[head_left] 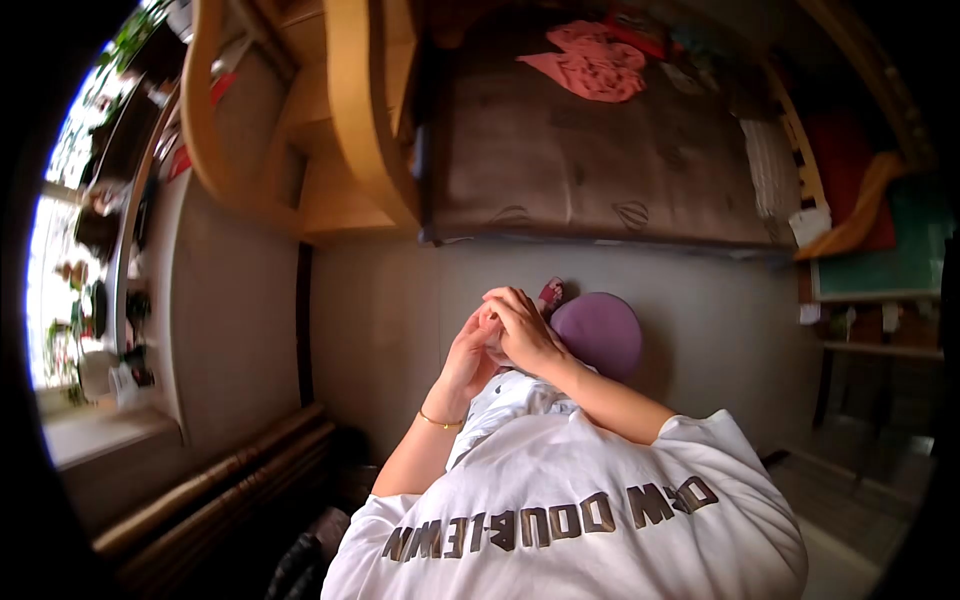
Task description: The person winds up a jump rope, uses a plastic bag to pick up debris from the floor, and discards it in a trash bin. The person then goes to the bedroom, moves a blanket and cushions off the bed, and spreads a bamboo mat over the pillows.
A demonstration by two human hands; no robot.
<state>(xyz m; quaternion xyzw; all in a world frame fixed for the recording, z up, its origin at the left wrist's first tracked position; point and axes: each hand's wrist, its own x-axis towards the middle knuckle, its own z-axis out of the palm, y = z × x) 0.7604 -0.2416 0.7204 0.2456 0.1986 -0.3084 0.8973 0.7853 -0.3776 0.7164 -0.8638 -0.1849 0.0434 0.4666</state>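
My left hand (472, 352), with a gold bracelet (440, 422) at the wrist, is raised in front of my body. My right hand (527, 334) meets it from the other side, and the fingers of both come together at the tips. Both hands look closed, but whatever lies between the fingers is hidden or too small to name. A pale cloth (510, 398), possibly a garment with a small dark button, lies just below the hands over my lap. Close by on the right is a round purple stool (598, 337).
Ahead stands a bed with a brown cover (590, 160) and a crumpled pink cloth (590, 65). Wooden steps (340, 190) rise beside it. A sill with potted plants (95, 310) runs along the left, above long rolls (215, 475). At right is a green board (880, 240).
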